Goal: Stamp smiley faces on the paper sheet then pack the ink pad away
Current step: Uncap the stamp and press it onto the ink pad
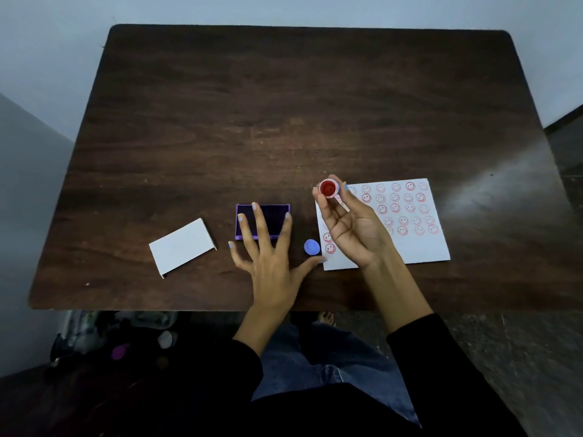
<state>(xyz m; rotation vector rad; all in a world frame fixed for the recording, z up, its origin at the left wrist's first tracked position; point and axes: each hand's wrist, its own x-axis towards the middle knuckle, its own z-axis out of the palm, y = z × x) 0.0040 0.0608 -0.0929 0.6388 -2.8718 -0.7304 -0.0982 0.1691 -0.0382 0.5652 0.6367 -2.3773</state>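
Black sleeves [441,373] and blue jeans [331,367] fill the near edge, below the dark wooden table [284,121]. Taking the ink pad [265,216] as the landmark: it sits open near the table's front edge, a purple-rimmed tray with a dark inked face. To its right lies the paper sheet [419,247], white and covered in rows of red smiley faces, some fainter than others. To the pad's left, well apart, rests a white box [181,246], tilted, with a flap at each end. Over the pad spreads the left hand [268,263], fingers splayed and holding nothing, its fingertips [254,205] above the inked face; I cannot tell whether they touch it. Right of the pad, raised over the sheet's left edge, the right hand [353,228] pinches a small round stamp [328,188] between thumb and fingers, its red face turned up toward the camera. Just beside the pad's front right corner lies a small blue cap [311,247], close to the left thumb.
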